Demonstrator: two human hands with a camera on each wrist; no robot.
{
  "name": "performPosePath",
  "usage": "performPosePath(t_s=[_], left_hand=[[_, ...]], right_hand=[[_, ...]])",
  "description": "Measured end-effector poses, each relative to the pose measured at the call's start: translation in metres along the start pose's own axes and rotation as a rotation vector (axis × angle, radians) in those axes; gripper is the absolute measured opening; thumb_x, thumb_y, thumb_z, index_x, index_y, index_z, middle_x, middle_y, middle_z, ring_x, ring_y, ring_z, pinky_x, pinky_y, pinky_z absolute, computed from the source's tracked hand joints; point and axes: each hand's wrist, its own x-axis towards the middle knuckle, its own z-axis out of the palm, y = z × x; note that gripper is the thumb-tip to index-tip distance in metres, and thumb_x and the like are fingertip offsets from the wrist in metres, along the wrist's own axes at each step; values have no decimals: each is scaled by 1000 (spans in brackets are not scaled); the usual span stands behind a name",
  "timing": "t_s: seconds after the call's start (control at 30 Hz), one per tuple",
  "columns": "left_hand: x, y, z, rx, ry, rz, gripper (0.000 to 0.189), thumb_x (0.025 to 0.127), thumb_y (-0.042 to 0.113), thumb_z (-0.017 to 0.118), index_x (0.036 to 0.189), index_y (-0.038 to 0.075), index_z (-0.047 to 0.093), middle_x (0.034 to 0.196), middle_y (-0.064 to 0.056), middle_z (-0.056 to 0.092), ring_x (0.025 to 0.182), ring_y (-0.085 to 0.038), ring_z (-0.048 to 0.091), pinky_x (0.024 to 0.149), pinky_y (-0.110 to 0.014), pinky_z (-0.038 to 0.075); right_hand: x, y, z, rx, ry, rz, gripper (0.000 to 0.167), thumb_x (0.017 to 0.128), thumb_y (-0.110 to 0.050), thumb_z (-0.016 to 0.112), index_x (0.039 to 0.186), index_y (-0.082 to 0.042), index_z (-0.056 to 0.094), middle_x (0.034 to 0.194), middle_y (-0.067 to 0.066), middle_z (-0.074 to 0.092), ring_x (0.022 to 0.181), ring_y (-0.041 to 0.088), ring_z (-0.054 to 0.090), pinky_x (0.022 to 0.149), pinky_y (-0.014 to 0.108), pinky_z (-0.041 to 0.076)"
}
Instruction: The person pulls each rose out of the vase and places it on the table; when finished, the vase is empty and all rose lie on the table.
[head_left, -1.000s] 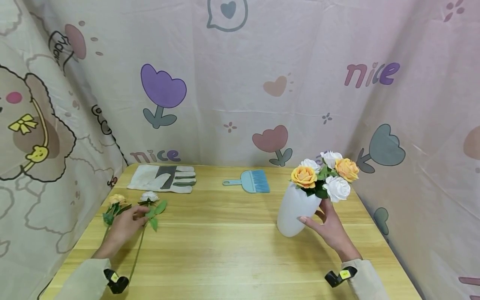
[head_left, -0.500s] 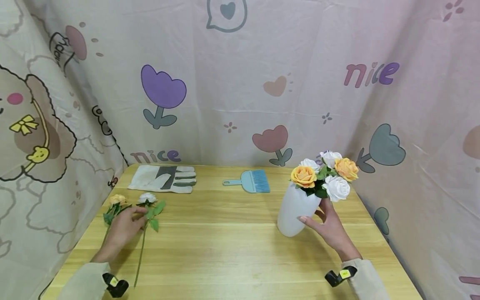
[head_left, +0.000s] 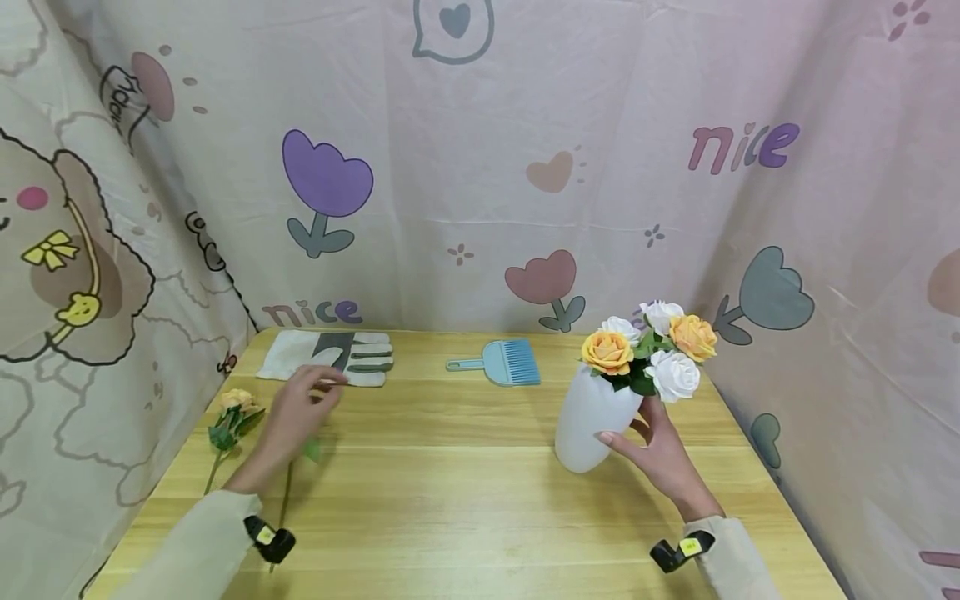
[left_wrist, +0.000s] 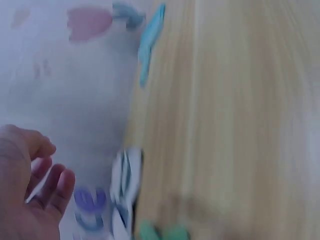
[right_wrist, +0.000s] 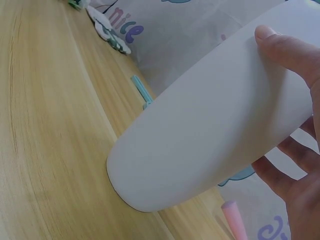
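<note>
My right hand [head_left: 660,458] holds a white vase [head_left: 596,421], thumb on the near side and fingers round the far side. The vase's smooth wall [right_wrist: 200,120] fills much of the right wrist view. White roses [head_left: 673,376] and yellow roses [head_left: 607,353] stand in it with green leaves. At the left, my left hand [head_left: 296,417] hovers with loosely bent fingers and nothing between them, as the left wrist view also shows. Below it lies a flower stem [head_left: 287,500] with a green leaf [head_left: 311,450]; its white bloom is hidden by the hand. A yellow rose [head_left: 238,402] lies further left.
A white and grey work glove [head_left: 292,354] lies at the back left. A small light blue brush with a handle [head_left: 512,362] rests at the back middle. Printed curtains [head_left: 450,167] hang behind the wooden table [head_left: 450,517]. A pink rod-like thing [right_wrist: 234,220] shows beyond the vase.
My left hand has left the flowers, moving right and away from me toward the glove, and now covers the white rose's bloom. My right hand and the vase have stayed put.
</note>
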Motion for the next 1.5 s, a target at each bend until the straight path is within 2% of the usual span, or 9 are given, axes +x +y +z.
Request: performPosePath(t_s=[0.23,0.53,0.7,0.83,0.93,1.07,1.3,1.4,1.5], left_hand=[[26,69,52,-182,-109,194,21,102,1,72,122,5,77,139,-16,68,117,-31,70,94,-34,63],[41,159,107,-356,-294,432,25,102,3,72,127,8,77,144,-9,69,136,-29,64,100,-39,64],[38,194,125,-368,-384,478,30,105,9,70,134,13,76,152,-6,64,145,-25,56,108,-43,59],[37,214,137,-380,-466,476,36,107,12,70,142,17,72,162,-3,56,152,-22,49,117,-48,52],[36,226,146,-353,-503,462,37,108,16,70,144,19,71,167,-2,51,156,-24,45,123,-56,46],[36,240,156,-294,-514,464,37,108,23,68,144,20,71,168,-2,50,156,-25,44,126,-58,42],[38,258,167,-203,-468,514,36,110,28,64,142,15,72,165,-3,54,159,-24,37,130,-54,37],[39,262,167,-202,-436,514,37,111,28,63,143,11,72,162,-6,58,158,-26,39,130,-54,38],[41,265,164,-250,-394,520,36,112,25,62,142,9,71,157,-8,61,152,-26,45,126,-51,43]], right_hand=[[1,2,3,9,2,-9,103,100,-23,83,173,-46,14,179,5,29,159,37,36,107,13,43],[1,2,4,6,3,-13,102,100,-23,83,173,-45,15,178,5,30,158,36,37,107,14,43],[1,1,3,-2,5,-18,103,100,-22,82,173,-46,13,178,4,29,158,34,37,113,26,46],[0,0,1,7,7,-9,104,100,-23,83,173,-45,12,179,6,28,158,35,36,119,56,43],[0,0,1,11,3,-3,104,100,-23,82,173,-45,11,179,7,27,157,37,36,119,66,40],[0,0,0,-6,5,-9,104,100,-23,82,174,-44,11,179,7,27,157,36,37,118,61,43],[0,2,-1,-18,4,-5,102,101,-23,81,174,-41,12,178,7,28,156,35,37,109,18,44],[0,1,-1,-18,6,-9,104,101,-22,81,174,-43,11,178,8,28,156,35,38,111,25,45],[1,1,0,-10,10,-17,105,100,-21,82,174,-44,10,178,9,28,156,36,37,117,49,46]])
